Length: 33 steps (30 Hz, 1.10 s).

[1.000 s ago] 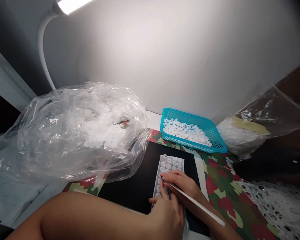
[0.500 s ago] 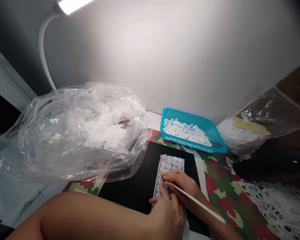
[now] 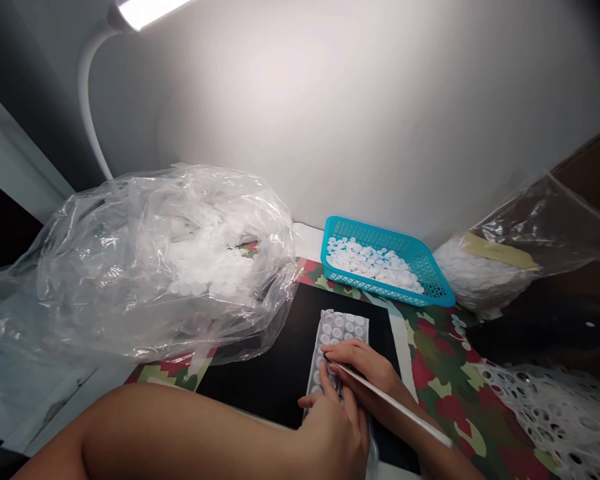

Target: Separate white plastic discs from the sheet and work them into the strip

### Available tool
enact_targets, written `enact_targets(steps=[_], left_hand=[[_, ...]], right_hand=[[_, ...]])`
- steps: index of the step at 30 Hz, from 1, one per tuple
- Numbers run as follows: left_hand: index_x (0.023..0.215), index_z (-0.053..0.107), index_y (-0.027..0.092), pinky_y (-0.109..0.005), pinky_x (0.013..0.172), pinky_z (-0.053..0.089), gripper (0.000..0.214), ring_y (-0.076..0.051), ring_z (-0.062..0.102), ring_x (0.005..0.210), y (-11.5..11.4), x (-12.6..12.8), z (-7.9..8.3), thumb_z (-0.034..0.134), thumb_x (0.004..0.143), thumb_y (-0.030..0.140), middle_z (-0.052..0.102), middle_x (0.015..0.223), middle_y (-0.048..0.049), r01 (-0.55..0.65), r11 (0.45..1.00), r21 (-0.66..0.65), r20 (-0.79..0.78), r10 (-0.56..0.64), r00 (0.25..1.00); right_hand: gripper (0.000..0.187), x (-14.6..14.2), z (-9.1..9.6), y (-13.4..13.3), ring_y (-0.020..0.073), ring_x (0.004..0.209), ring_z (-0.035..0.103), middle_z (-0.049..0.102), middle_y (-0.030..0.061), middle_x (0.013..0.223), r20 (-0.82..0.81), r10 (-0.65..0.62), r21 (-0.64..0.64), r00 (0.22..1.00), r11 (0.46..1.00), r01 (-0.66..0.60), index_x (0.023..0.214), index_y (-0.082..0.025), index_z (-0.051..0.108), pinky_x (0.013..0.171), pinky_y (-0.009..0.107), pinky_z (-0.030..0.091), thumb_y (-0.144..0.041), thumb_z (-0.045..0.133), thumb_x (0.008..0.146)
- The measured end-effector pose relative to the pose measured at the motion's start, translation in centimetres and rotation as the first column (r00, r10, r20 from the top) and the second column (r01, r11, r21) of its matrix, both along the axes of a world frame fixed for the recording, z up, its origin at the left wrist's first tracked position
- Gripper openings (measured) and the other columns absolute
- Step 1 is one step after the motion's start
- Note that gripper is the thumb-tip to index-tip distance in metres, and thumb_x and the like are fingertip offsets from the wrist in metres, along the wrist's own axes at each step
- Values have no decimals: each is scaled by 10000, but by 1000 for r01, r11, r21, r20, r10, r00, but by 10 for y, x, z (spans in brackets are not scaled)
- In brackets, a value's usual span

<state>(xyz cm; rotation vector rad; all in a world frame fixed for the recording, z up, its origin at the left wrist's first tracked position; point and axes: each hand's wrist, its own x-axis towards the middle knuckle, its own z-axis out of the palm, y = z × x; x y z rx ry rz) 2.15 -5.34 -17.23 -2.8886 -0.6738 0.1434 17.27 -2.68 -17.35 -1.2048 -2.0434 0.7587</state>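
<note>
A clear tray filled with rows of round white pieces lies lengthwise toward the person on a black mat, its far end bare of fingers and its near part largely hidden under both hands. The right hand pinches a thin white stick near its front end between thumb and fingers; the stick slants back over the wrist, and its tip reaches down to the pieces by the tray's left side, though whether it touches one is too small to tell. The left hand lies over the nearer part, fingers spread, the forefinger set on the pieces just beside the stick's tip and the thumb out at the tray's left edge; whether it grips the tray cannot be told. Under the mat spreads a red and green camouflage cloth. Beyond the tray a teal basket holds many small white discs. To the left sprawls a large clear bag with white pieces heaped inside. On the right are a second bag with a yellow strip across it, a few loose discs, and a pile of white sheeting full of round holes. A gooseneck lamp shines onto the pale wall behind.
</note>
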Motion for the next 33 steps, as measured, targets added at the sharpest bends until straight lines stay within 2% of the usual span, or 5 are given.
enact_targets(steps=[4,13,33], left_hand=[[1313,536,201,-365,419,473,424,-442,552,1094,-1,-1,-3,363,926,220,567,1271,-195,-3,1000,8,8,3,1000],[1284,568,210,-332,467,396,408,-425,597,949,0,-1,0,468,893,269,598,1177,-238,-9,999,46,23,8,1000],[1290,562,182,-350,495,407,422,-428,571,1015,1,-1,2,431,892,230,592,1174,-244,-4,1000,-3,21,4,1000]], right_hand=[[204,1,0,0,174,1011,624,682,43,1059,15,-1,2,1000,1000,1,1072,-256,650,879,285,519,-250,491,944],[197,0,2,1,179,1006,630,690,50,1049,21,4,25,1000,1000,-5,1057,-251,655,872,290,530,-258,493,945],[189,0,3,0,174,1022,615,679,48,1071,2,12,10,1000,1000,-12,1052,-241,645,893,288,507,-236,492,943]])
